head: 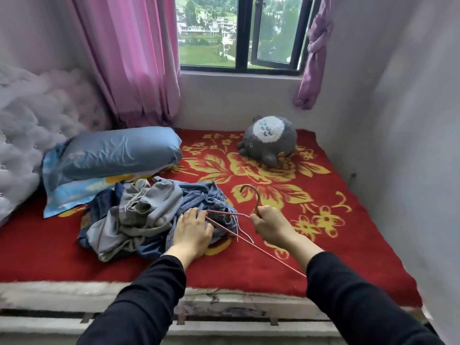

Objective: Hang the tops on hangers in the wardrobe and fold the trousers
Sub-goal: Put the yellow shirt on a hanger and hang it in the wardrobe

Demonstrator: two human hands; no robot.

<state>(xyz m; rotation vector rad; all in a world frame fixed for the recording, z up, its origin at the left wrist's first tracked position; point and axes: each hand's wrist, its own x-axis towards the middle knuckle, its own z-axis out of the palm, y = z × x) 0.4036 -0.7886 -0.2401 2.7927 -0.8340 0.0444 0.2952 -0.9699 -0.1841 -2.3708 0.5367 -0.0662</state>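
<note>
Gripping the neck of a pink wire hanger [239, 215], the right hand [270, 224] has its fingers curled tightly round the wire just under the hook. The hook stands up and points toward 12 o'clock. One thin arm of the hanger runs toward 9 o'clock and reaches the fingertips of the left hand [193, 232]. Another, longer wire goes down toward 5 o'clock, close above the red blanket [249, 265], and ends near the right sleeve.

The left hand lies flat on the pile of clothes [149, 212], palm down. Its fingers are rather straight and a little spread, and it holds nothing. I cannot tell if these fingers press the wire or only touch it.

The pile of clothes is a loose heap of blue and grey cloth. It lies on the blanket at about 11 o'clock from the person, just beside the hanger, and its right edge is under the left hand. Which pieces are tops and which are trousers, I cannot tell.

A blue pillow [119, 153] lies at 10 o'clock, behind the pile and touching it. A grey plush toy [270, 143] sits at 1 o'clock, well apart from the clothes. Behind the bed, at 12 o'clock, there is a window [239, 33] with a pink curtain [132, 58] at its left side.
</note>
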